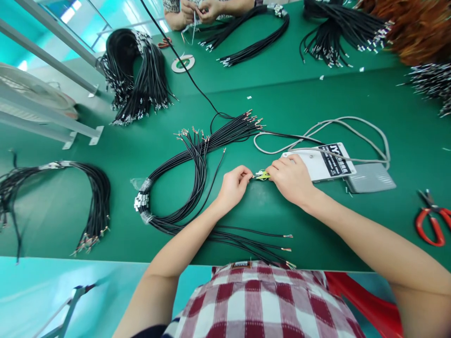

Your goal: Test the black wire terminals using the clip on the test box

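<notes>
Tabletop (123, 145), one and green, fills most of the scene. Five bundles of black cable lie on it: a thick looped bundle (155, 75) far left, a curved bundle (98, 188) near left, two more across the far side, and the central bundle (200, 171), just left of the hands with many bared ends. At least three loose ends reach past the left forearm toward the near edge. One white box (306, 169) with a black label sits right of centre, with one grey block (371, 178) beside it and one looped grey cord (382, 136).

The person's two hands meet at centre. The left hand (234, 185) is closed at the fingertips, seemingly pinching a thin wire tip (252, 177); which cable it belongs to, I cannot tell. The right hand (289, 180) grips a small yellow-green tool (263, 175) between the hands. Far off, a co-worker's two hands (199, 10) handle a white strip.

One red-handled tool (435, 223) lies near right, one tape roll (183, 63) far left of centre.

The step in hand looks like fine work on that tip; the next move seems to call for a steady left pinch and careful right-hand control.
</notes>
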{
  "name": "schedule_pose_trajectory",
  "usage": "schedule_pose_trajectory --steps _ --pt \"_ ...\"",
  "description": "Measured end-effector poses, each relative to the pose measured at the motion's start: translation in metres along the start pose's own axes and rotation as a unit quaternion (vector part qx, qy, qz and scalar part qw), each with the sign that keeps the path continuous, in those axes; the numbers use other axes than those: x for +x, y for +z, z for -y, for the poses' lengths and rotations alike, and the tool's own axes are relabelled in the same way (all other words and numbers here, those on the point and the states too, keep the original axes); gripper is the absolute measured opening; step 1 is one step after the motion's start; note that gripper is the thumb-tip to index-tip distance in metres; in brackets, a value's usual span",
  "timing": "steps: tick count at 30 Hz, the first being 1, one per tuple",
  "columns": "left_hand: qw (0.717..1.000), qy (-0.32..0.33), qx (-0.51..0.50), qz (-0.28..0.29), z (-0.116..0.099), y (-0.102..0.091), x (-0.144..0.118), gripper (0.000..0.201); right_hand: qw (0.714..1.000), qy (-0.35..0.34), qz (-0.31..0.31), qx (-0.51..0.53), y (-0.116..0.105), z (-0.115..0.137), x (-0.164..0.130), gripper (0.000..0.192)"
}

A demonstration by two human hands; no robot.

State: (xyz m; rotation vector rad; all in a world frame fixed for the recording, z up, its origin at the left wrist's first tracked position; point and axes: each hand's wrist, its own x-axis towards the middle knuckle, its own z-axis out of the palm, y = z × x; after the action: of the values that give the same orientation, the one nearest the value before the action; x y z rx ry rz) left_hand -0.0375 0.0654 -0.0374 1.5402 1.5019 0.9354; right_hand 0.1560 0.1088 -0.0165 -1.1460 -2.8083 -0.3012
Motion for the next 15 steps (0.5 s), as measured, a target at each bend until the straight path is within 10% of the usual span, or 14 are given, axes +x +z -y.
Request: schedule_pose_trajectory --steps 15 --pt "0.999 0.012 0.035 -0.007 0.011 0.013 0.007 0.011 0.998 0.009 0.05 0.024 -0.012 0.002 0.006 0.009"
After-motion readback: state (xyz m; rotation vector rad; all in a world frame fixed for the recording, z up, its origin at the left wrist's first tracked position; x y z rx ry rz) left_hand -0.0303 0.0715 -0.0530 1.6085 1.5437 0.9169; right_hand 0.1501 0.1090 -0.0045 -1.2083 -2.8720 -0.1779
